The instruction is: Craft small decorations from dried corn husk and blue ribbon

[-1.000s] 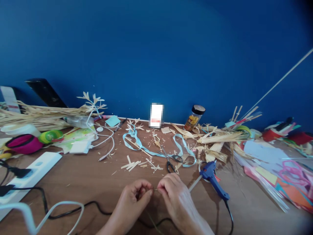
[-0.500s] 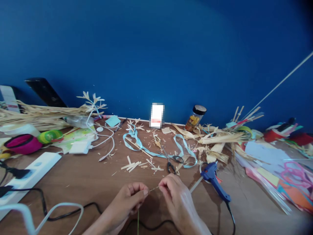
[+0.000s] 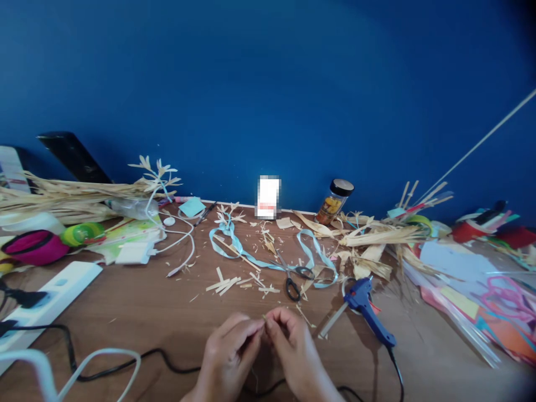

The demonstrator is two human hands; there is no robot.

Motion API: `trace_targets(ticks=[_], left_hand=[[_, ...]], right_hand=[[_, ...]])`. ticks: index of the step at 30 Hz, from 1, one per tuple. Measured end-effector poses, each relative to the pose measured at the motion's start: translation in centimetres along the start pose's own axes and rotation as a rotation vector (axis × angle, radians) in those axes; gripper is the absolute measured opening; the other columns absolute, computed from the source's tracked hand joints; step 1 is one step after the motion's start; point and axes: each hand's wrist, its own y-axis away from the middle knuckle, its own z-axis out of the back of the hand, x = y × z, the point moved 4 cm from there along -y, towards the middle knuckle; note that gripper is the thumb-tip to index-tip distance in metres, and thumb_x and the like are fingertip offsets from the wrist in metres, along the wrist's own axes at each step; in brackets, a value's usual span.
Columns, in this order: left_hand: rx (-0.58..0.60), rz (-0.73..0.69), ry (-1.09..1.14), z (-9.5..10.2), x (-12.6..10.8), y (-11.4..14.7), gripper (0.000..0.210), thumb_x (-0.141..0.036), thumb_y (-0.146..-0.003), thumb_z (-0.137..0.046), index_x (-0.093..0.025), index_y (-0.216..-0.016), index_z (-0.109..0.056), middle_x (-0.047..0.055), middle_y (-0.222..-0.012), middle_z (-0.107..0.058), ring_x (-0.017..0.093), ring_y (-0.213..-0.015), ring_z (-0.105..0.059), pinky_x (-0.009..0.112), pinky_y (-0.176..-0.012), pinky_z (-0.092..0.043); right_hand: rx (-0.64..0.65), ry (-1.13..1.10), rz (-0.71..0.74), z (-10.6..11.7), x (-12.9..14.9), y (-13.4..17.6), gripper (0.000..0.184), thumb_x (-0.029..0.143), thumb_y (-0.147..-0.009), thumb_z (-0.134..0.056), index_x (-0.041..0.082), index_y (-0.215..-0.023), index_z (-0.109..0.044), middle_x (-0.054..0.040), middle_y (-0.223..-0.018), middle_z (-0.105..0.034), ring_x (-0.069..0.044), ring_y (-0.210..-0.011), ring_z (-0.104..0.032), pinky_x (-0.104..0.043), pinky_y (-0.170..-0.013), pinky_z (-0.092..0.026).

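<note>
My left hand (image 3: 234, 349) and my right hand (image 3: 291, 346) meet fingertip to fingertip low in the middle of the view, above the wooden table. Each pinches a thin yellow-green strand (image 3: 264, 317), of which only a tiny bit shows between the fingertips; its exact kind is hard to make out. Beyond the hands lies a pair of scissors with black handles (image 3: 293, 288). A blue glue gun (image 3: 362, 301) rests to the right, its glue stick pointing toward my right hand. Short pale strips of husk (image 3: 224, 285) are scattered ahead of my left hand.
Light blue ribbon (image 3: 228, 251) curls behind the scissors. A jar with a black lid (image 3: 335, 201) stands near the blue wall. At left are a white power strip (image 3: 67, 296) and cables. Dried husks (image 3: 379, 237) and coloured paper (image 3: 456, 268) cover the right side.
My hands have come together from slightly apart, and the strand stretched between them is now mostly hidden. The green length hanging below my left hand no longer shows.
</note>
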Motion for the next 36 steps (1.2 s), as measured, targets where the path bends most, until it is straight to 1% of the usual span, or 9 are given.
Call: trace_targets(ticks=[6,12,16,20,23,26,29,33,36], left_hand=[[-0.025,-0.278,-0.263,-0.2,0.3,0.7,0.020,-0.009,-0.078,-0.051,-0.016,-0.094,-0.061,0.003,-0.067,-0.058,0.012,-0.061,-0.053,0.021,-0.059,-0.043],[0.017,-0.267,-0.308,-0.1,-0.1,0.5,0.016,-0.011,-0.080,-0.049,-0.018,-0.088,-0.062,0.004,-0.068,-0.058,0.013,-0.061,-0.053,0.022,-0.058,-0.043],[0.044,-0.090,-0.120,-0.2,0.0,-0.1,0.015,-0.014,-0.081,-0.049,-0.018,-0.085,-0.063,0.003,-0.070,-0.060,0.012,-0.063,-0.056,0.019,-0.059,-0.045],[0.016,0.299,0.088,-0.4,1.1,-0.3,0.013,-0.025,-0.079,-0.054,-0.018,-0.088,-0.061,0.001,-0.068,-0.062,0.013,-0.060,-0.059,0.020,-0.057,-0.047],[0.107,0.413,0.170,-0.5,1.2,-0.6,0.016,-0.029,-0.080,-0.052,-0.018,-0.085,-0.062,0.002,-0.069,-0.063,0.014,-0.064,-0.059,0.022,-0.061,-0.046],[0.204,0.351,0.143,-0.4,0.6,-1.1,0.022,-0.029,-0.083,-0.047,-0.018,-0.071,-0.062,0.003,-0.070,-0.062,0.015,-0.069,-0.058,0.022,-0.065,-0.045],[0.198,0.268,0.067,-0.2,0.5,-1.3,0.017,-0.025,-0.084,-0.045,-0.019,-0.081,-0.060,0.003,-0.075,-0.062,0.014,-0.071,-0.058,0.022,-0.066,-0.045],[0.204,0.003,-0.099,-0.2,0.3,-1.1,0.017,-0.019,-0.086,-0.040,-0.019,-0.085,-0.058,0.003,-0.077,-0.059,0.012,-0.069,-0.056,0.020,-0.064,-0.045],[0.112,-0.202,-0.323,0.4,-0.5,-1.0,0.019,-0.016,-0.084,-0.042,-0.020,-0.087,-0.060,0.005,-0.085,-0.060,0.014,-0.075,-0.057,0.021,-0.065,-0.046]], right_hand=[[0.058,-0.230,-0.030,-0.4,-0.1,0.0,0.027,0.040,-0.081,-0.051,0.014,-0.077,-0.058,0.0003,-0.064,-0.053,-0.012,-0.060,-0.047,-0.022,-0.057,-0.039],[0.011,-0.305,-0.088,-0.1,-0.3,-0.2,0.027,0.039,-0.074,-0.061,0.013,-0.072,-0.059,0.0021,-0.058,-0.051,-0.010,-0.053,-0.044,-0.020,-0.051,-0.034],[-0.002,-0.372,-0.121,-0.2,-0.4,-0.3,0.031,0.043,-0.074,-0.059,0.014,-0.066,-0.054,0.0042,-0.054,-0.046,-0.008,-0.050,-0.040,-0.019,-0.048,-0.031],[0.000,-0.356,-0.104,-0.1,-0.1,-0.1,0.032,0.044,-0.074,-0.059,0.014,-0.067,-0.053,0.0037,-0.055,-0.046,-0.008,-0.051,-0.040,-0.019,-0.049,-0.031],[-0.005,-0.325,-0.108,0.0,-0.1,-0.1,0.031,0.044,-0.076,-0.057,0.014,-0.069,-0.052,0.0036,-0.056,-0.046,-0.008,-0.051,-0.039,-0.019,-0.050,-0.030],[-0.002,-0.286,-0.104,0.1,-0.3,-0.2,0.032,0.045,-0.077,-0.055,0.014,-0.070,-0.052,0.0040,-0.055,-0.044,-0.008,-0.051,-0.038,-0.019,-0.049,-0.029],[0.017,-0.263,-0.093,0.1,-0.2,-0.2,0.032,0.046,-0.078,-0.053,0.015,-0.069,-0.050,0.0040,-0.055,-0.044,-0.008,-0.051,-0.037,-0.019,-0.049,-0.029],[0.020,-0.248,-0.074,0.4,0.1,-0.1,0.031,0.045,-0.079,-0.051,0.016,-0.070,-0.049,0.0040,-0.057,-0.043,-0.009,-0.053,-0.037,-0.019,-0.050,-0.030],[0.033,-0.243,-0.056,0.6,0.4,0.1,0.030,0.044,-0.080,-0.050,0.016,-0.069,-0.047,0.0046,-0.057,-0.041,-0.009,-0.053,-0.036,-0.019,-0.050,-0.030]])
